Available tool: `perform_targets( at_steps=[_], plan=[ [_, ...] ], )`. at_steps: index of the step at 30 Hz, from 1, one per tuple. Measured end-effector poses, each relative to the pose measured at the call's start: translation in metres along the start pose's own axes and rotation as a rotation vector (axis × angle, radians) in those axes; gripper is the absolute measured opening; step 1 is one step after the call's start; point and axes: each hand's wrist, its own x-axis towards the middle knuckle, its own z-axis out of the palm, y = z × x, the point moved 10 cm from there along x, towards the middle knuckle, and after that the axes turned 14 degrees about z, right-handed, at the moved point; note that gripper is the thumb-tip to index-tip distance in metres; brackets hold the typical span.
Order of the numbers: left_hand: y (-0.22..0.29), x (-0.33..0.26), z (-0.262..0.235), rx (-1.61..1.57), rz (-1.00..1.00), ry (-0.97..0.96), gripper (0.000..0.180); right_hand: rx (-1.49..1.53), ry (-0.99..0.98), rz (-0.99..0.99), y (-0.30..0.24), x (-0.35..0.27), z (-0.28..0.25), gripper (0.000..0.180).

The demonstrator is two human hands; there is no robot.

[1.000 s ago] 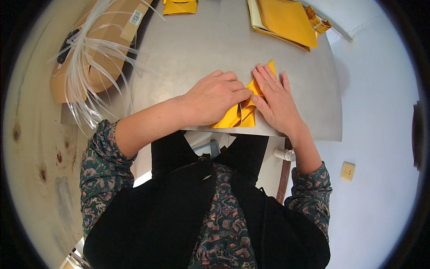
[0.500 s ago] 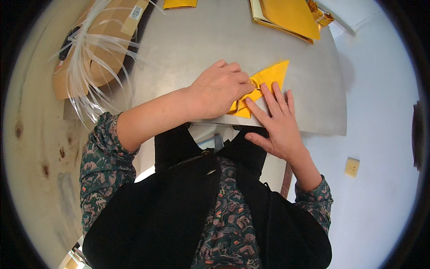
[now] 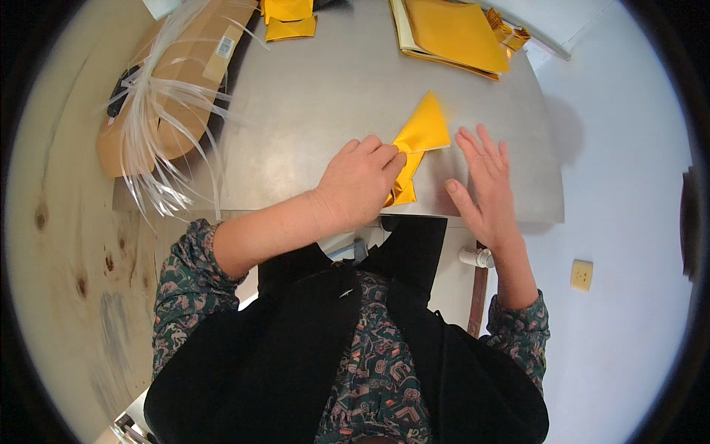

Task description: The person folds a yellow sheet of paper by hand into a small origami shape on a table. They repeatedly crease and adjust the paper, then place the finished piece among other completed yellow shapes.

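A folded piece of gold paper (image 3: 424,127), pinched narrow at its middle like a bow, lies near the front edge of the grey metal table. My left hand (image 3: 362,177) is closed on it from the left, the fingertips at its narrow middle and partly hiding its lower half. The upper half fans out to a wide end with a pale underside edge. To the right of the paper, my right hand (image 3: 484,185) is raised with its fingers stretched and thumb apart, touching nothing.
A stack of gold paper sheets (image 3: 458,33) lies at the far right, with folded gold pieces (image 3: 510,31) beside it. More folded gold paper (image 3: 291,28) is at the far left. A cardboard box (image 3: 194,70) with clear plastic strips (image 3: 151,111) stands left. Under the table edge, a white bottle (image 3: 475,257) shows.
My right hand has lifted off the gold paper and moved right. The paper, still in my left hand, has turned more upright, and its upper half now shows a pale edge.
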Motion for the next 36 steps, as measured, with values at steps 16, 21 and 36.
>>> perform_targets(
  at_steps=[16,21,36],
  plan=[
    [0.0,0.014,-0.01,-0.121,0.16,0.124,0.036,-0.09,-0.155,-0.039,-0.001,0.004,0.047,0.05],
    [0.003,0.01,0.005,-0.16,0.161,0.03,0.044,-0.137,-0.162,-0.026,0.003,0.007,0.048,0.051],
    [0.007,-0.001,0.019,-0.18,0.16,-0.092,0.067,-0.011,-0.111,-0.042,0.014,0.051,0.035,0.054]
  ],
)
